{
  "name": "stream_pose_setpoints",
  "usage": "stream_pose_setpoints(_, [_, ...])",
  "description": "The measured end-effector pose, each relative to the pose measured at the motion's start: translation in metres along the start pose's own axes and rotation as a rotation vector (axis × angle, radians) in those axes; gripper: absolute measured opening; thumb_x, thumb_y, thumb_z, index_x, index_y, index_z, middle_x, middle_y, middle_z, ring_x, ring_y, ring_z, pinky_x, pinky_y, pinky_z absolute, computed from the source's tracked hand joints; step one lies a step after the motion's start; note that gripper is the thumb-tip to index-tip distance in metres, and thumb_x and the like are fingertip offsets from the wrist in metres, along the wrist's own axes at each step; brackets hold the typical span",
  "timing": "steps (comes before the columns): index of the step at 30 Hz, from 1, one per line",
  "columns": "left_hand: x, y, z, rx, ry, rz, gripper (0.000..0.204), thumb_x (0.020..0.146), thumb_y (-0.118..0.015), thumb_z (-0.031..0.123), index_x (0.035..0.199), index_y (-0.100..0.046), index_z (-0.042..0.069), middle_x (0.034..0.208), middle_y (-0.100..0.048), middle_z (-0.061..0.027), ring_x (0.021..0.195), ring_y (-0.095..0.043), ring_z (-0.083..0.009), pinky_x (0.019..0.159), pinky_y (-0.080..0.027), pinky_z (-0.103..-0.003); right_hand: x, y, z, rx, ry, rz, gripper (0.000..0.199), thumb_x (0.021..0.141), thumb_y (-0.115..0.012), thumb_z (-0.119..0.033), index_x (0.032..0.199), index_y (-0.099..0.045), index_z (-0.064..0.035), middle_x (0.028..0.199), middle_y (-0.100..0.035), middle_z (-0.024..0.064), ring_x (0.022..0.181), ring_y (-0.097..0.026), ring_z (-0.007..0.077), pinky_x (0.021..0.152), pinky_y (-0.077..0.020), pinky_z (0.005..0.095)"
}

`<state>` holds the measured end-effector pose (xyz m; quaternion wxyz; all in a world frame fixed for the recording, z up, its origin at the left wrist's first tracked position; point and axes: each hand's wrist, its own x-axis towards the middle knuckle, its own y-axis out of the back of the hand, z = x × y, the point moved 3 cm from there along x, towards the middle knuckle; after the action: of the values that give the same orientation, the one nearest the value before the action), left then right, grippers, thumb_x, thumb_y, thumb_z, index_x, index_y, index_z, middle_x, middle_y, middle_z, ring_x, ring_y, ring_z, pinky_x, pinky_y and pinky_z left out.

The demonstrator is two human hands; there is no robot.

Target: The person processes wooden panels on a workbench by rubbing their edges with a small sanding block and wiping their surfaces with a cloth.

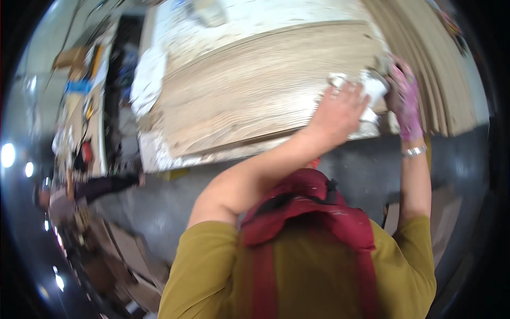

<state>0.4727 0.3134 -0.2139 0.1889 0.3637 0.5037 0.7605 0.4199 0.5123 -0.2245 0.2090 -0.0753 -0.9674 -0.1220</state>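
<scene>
A wood-grain panel lies on a paint-smeared worktable. My bare left hand reaches across to the panel's right part, its bent fingers over a crumpled white cloth that touches the surface. At the panel's right end is my right hand, in a pink, stained glove with a metal watch band below it. Its fingers curl toward the panel around something greyish that is blurred and partly hidden, so I cannot tell its kind.
Long wood-toned boards stand stacked to the right of the worktable. Another white cloth lies at its left edge, and a blurred pale container sits at the back. Beyond the left side, a person stands near a cluttered bench.
</scene>
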Motion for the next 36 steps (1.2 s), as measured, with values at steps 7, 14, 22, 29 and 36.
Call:
stream_pose_setpoints(7, [-0.101, 0.052, -0.040, 0.195, 0.197, -0.100, 0.065, 0.079, -0.066, 0.032, 0.136, -0.044, 0.011, 0.144, -0.039, -0.0084, 0.127, -0.043, -0.0312, 0.094, -0.042, -0.045, -0.001, -0.001, 0.012, -0.021, -0.213, -0.029, 0.030, 0.093, -0.054, -0.015, 0.117, -0.057, 0.0022, 0.116, -0.058, 0.0103, 0.105, -0.054, 0.0176, 0.095, -0.0396, 0.0287])
stream_pose_setpoints(14, [-0.227, 0.115, -0.089, 0.454, 0.504, -0.160, 0.063, 0.076, -0.060, 0.010, 0.136, -0.043, 0.009, 0.146, -0.038, -0.0091, 0.128, -0.042, -0.0320, 0.093, -0.042, -0.047, -0.001, 0.013, 0.027, 0.216, -0.264, 0.025, 0.032, 0.094, -0.051, -0.017, 0.119, -0.055, 0.0020, 0.111, -0.059, 0.0090, 0.101, -0.055, 0.0144, 0.087, -0.0413, 0.0255])
stream_pose_setpoints(22, [-0.382, 0.165, -0.125, 0.632, 0.871, -0.282, 0.053, 0.081, -0.053, 0.007, 0.133, -0.044, 0.008, 0.128, -0.052, -0.0134, 0.110, -0.052, -0.0360, 0.090, -0.044, -0.043, 0.002, 0.013, 0.035, 0.247, -0.240, 0.015, 0.032, 0.096, -0.048, -0.018, 0.120, -0.053, 0.0031, 0.114, -0.057, 0.0092, 0.103, -0.054, 0.0135, 0.089, -0.0408, 0.0247])
stream_pose_setpoints(29, [-0.307, 0.172, -0.104, 0.690, 1.106, -0.036, 0.055, 0.083, -0.055, 0.010, 0.136, -0.046, 0.020, 0.105, -0.057, -0.0106, 0.096, -0.054, -0.0333, 0.084, -0.046, -0.042, -0.003, 0.003, 0.008, 0.269, -0.253, 0.015, 0.034, 0.094, -0.052, -0.017, 0.120, -0.053, 0.0053, 0.114, -0.057, 0.0118, 0.107, -0.053, 0.0176, 0.097, -0.0374, 0.0300])
stream_pose_setpoints(36, [-0.364, 0.231, -0.147, 0.635, 1.253, 0.175, 0.029, 0.083, -0.054, 0.009, 0.112, -0.059, 0.005, 0.102, -0.058, -0.0184, 0.095, -0.056, -0.0379, 0.080, -0.045, -0.046, -0.002, -0.007, 0.015, 0.315, -0.241, -0.028, 0.032, 0.092, -0.053, -0.012, 0.119, -0.053, 0.0044, 0.117, -0.054, 0.0123, 0.112, -0.050, 0.0193, 0.100, -0.0356, 0.0324])
